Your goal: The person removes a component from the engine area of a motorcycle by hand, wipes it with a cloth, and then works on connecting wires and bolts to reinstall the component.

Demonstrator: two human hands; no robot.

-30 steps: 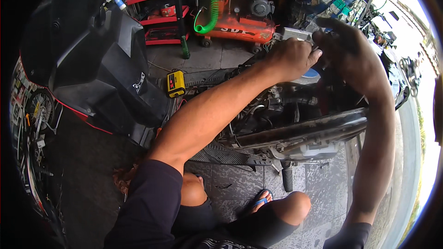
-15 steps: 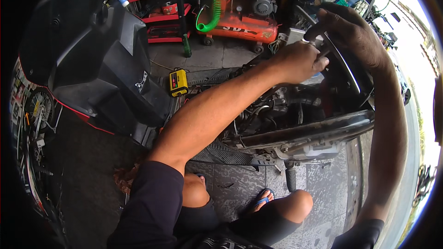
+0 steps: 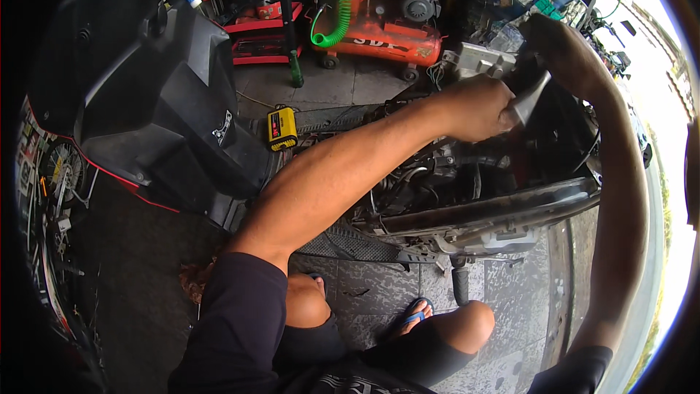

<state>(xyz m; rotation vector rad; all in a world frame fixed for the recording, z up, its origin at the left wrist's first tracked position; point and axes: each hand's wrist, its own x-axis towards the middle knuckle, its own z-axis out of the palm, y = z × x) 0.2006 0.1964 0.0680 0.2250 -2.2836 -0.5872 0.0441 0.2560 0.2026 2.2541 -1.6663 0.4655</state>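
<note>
My left hand (image 3: 477, 108) is closed, reaching over the stripped open body of a scooter (image 3: 467, 168). From its fingers sticks out a flat, pale shiny piece (image 3: 532, 98), smeared by motion, so its kind does not show. My right hand (image 3: 567, 55) is curled over a dark area just beyond and to the right of it. Its fingers are blurred and partly hidden, and whatever they touch is too dark to make out. Below both hands show engine parts, hoses and a dark frame rail (image 3: 488, 211).
A yellow box-shaped device (image 3: 281, 129) sits on the scooter's footboard. Behind stand an orange air compressor (image 3: 386, 47) with a green coiled hose (image 3: 340, 22) and a red tool cart (image 3: 251, 25). The scooter's black front panel (image 3: 168, 109) rises at left. A handlebar grip (image 3: 460, 284) is near my knee.
The long thin bright strip between my hands has swung and now shows as a short pale piece at my left hand. My right hand has moved slightly; my left hand has shifted a little.
</note>
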